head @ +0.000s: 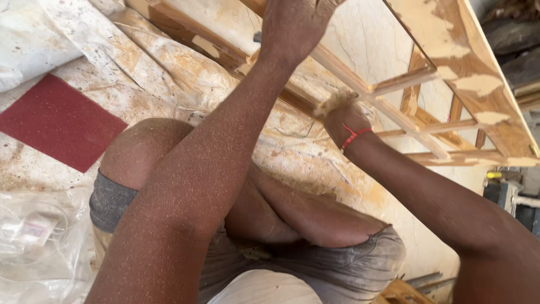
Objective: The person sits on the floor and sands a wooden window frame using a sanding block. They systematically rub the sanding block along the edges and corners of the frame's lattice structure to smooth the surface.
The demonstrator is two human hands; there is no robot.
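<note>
Sawdust coats both forearms as I look down from the head camera at a person crouched over a wooden lattice frame (419,121) patched with pale filler, lying at one to two o'clock. At twelve o'clock the left hand (292,25) presses down on a rail of the frame; its fingers run out of the top edge, so I cannot tell whether they are curled or flat. Toward two o'clock the right hand (340,115), a red thread bracelet (354,137) at its wrist, is closed around a thin crossbar of the frame. The two hands sit near each other but apart. A red sheet of sandpaper (59,121) lies at nine o'clock on the stained floor covering (185,73), and clear plastic wrapping (39,242) is bunched at eight o'clock beside the bent knee (146,146).
</note>
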